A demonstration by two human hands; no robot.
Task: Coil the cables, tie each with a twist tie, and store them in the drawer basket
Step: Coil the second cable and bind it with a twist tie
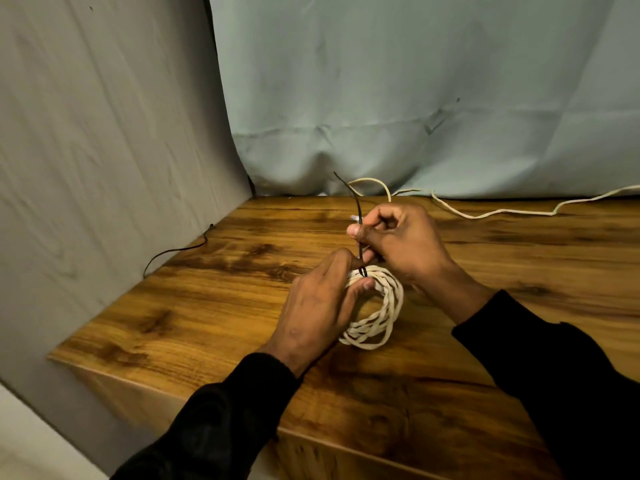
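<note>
Coil point(375, 317): your left hand point(317, 306) covers its left side, so you can't see the loops there.
Twist tie point(358, 216): its lower end vanishes between your fingers point(363, 284).
Loose cable point(502, 211): runs off the right edge.
Bench point(207, 306): cut off at right.

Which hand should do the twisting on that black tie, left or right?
Right, probably. The right hand already pinches the black twist tie above the coiled white cable, with the tie's free end sticking up past its thumb. The left hand grips the coil where the tie wraps it, so it serves better as the anchor.
</note>
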